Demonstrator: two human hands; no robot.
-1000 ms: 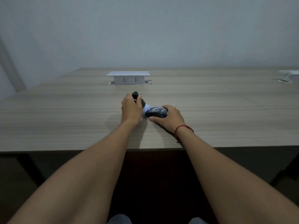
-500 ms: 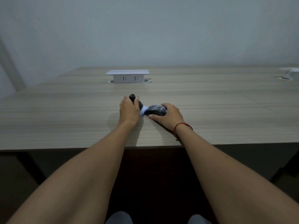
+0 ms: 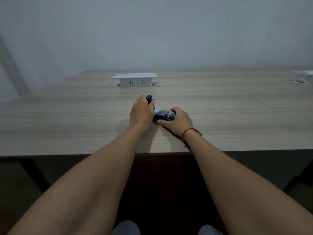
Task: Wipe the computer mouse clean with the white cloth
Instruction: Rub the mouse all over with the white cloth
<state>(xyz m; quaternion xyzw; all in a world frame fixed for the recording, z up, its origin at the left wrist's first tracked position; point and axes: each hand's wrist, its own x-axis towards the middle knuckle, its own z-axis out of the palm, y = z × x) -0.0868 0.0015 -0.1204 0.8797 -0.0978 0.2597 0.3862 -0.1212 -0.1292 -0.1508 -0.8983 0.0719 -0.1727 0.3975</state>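
A black computer mouse [image 3: 164, 115] rests on the wooden table [image 3: 67, 126] near its front edge. My right hand [image 3: 177, 122] grips the mouse from the right, thumb along its near side. My left hand [image 3: 141, 114] is closed just to the left of the mouse. A small bit of white cloth [image 3: 156, 111] shows between that hand and the mouse's left end. A dark rounded object [image 3: 148, 98] sticks up above the left fingers; what it is I cannot tell. Most of the cloth is hidden by the hand.
A white pop-up socket box [image 3: 135, 80] stands on the table behind the hands. Another white fitting [image 3: 304, 75] sits at the far right edge. A red string circles my right wrist [image 3: 191, 131]. The pale wall rises behind the table.
My left hand has shifted a little to the right against the mouse, and the dark object above it moved with it. The right hand and mouse have stayed in place.
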